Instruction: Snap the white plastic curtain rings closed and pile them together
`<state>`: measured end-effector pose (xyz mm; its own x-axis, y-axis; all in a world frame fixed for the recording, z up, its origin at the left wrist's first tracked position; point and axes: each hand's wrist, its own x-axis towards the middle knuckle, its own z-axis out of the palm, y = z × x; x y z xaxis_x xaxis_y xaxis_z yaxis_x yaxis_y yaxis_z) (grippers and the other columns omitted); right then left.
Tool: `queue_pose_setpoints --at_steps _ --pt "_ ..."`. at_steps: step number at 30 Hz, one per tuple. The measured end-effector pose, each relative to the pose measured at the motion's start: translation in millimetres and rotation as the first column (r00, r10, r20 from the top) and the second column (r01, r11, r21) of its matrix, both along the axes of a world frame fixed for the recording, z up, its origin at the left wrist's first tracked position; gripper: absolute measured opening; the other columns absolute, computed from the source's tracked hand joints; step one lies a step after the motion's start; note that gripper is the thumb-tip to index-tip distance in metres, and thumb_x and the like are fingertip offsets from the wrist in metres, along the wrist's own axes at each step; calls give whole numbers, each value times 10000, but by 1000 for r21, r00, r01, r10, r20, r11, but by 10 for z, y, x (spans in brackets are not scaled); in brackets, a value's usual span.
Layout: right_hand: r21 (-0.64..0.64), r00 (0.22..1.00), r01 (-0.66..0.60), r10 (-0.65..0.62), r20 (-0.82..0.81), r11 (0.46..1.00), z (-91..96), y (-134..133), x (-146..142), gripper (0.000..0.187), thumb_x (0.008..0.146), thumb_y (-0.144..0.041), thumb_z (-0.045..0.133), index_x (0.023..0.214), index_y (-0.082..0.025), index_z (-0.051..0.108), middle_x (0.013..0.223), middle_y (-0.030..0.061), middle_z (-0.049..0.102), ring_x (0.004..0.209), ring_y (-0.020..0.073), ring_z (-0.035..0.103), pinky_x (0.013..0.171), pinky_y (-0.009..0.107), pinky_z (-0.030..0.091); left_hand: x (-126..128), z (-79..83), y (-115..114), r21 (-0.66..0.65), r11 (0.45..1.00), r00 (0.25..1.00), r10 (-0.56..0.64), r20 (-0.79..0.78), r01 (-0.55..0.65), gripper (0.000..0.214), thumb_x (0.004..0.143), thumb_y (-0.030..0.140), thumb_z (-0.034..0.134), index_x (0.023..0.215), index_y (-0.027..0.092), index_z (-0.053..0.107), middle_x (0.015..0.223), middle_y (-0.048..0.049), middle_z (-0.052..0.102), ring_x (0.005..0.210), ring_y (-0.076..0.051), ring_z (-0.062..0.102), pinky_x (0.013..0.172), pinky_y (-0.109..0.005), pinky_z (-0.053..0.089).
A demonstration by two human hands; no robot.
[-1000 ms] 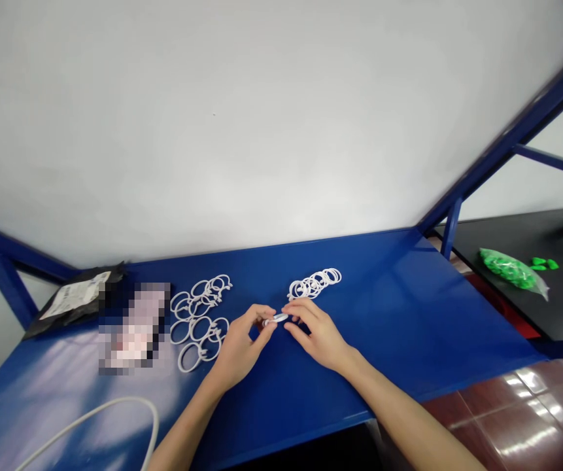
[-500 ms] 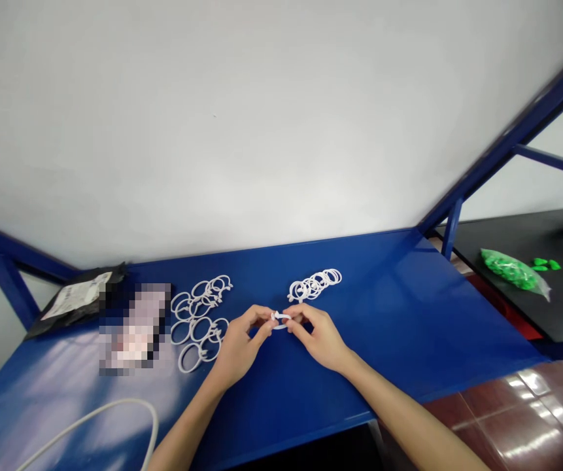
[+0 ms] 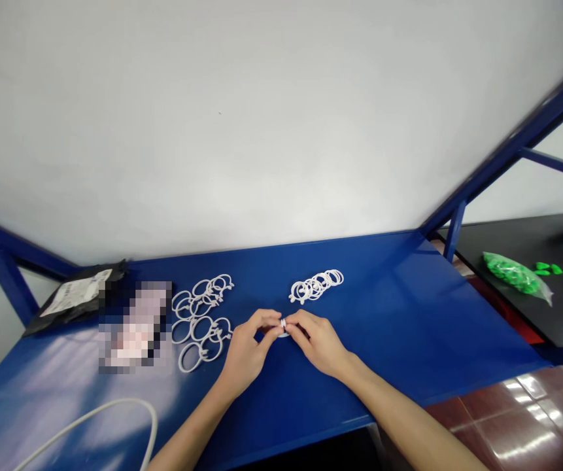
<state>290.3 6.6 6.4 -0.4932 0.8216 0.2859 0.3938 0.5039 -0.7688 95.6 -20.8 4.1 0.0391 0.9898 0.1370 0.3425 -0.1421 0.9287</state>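
Observation:
My left hand [image 3: 249, 350] and my right hand [image 3: 316, 340] meet at the middle of the blue table [image 3: 409, 327], fingertips pinched together on one small white plastic ring [image 3: 283, 325], mostly hidden by the fingers. A loose spread of several white rings [image 3: 201, 320] lies just left of my left hand. A tighter overlapping row of white rings [image 3: 316, 285] lies a little beyond my right hand.
A black packet with a white label [image 3: 78, 296] and a blurred-out object [image 3: 136, 326] lie at the table's left. A white cable [image 3: 89, 418] curves over the near left corner. On a black table at right lies a bag of green pieces [image 3: 514, 273]. A white wall stands behind.
Both hands have drawn closer together and sunk slightly toward the table. The ring, earlier seen flat between the fingers, is now squeezed between the fingertips.

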Motion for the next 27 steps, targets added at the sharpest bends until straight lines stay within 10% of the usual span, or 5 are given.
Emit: queue_pose_setpoints --at_steps 11,19,27 --pt "84 982 -88 72 174 993 7 -41 8 243 1072 -217 397 986 -214 624 889 18 660 740 144 620 661 248 462 62 -74 -35 257 966 994 12 -112 17 186 971 199 586 810 213 680 795 8 735 735 -133 710 717 -231 554" --pt "171 994 -18 -1 108 985 -11 4 -21 202 1071 -249 440 1031 -218 636 919 28 697 790 152 668 705 258 521 -18 -29 83 398 907 949 -5 -315 136 143 994 243 581 1047 249 714 941 -23 762 885 -170 692 812 -287 566" --pt "390 830 521 -558 -22 759 -20 374 311 176 1012 -304 559 1015 -222 715 1084 107 623 966 232 636 792 362 577 -450 -54 327 404 885 443 466 -766 -234 429 978 338 512 1324 119 640 1349 -192 639 1262 -407 516 1026 -565 425"
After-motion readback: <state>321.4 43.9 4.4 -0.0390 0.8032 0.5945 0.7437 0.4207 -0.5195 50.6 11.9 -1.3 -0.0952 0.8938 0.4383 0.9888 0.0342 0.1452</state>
